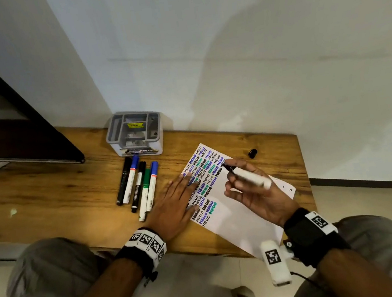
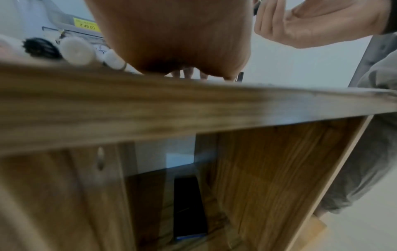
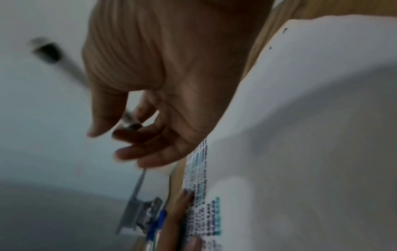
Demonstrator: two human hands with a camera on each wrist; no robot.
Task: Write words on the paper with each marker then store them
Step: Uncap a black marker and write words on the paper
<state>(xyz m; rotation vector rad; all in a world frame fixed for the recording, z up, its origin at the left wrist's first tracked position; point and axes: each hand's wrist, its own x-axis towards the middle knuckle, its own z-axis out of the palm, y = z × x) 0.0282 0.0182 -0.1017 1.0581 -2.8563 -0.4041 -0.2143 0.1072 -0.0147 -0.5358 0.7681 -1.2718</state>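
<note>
A white paper (image 1: 240, 220) covered with rows of "HELLO" in black, blue and green lies on the wooden table (image 1: 58, 200). My left hand (image 1: 183, 190) lies flat on the paper's left edge, fingers straight. My right hand (image 1: 234, 180) grips an uncapped white-bodied black marker (image 1: 249, 177), its tip at the sheet's upper rows. Its black cap (image 1: 253, 153) lies on the table beyond the paper. Several capped markers (image 1: 140, 186) lie side by side left of the paper. In the blurred right wrist view the right hand (image 3: 133, 134) pinches the marker (image 3: 128, 122) beside the paper (image 3: 300, 118).
A grey compartment organiser (image 1: 134, 131) with a yellow price sticker stands at the back against the wall, behind the markers. A dark screen (image 1: 10, 124) hangs over the table's left. The left wrist view shows the table's front edge (image 2: 193, 105) and a dark phone (image 2: 189, 207) on the shelf beneath.
</note>
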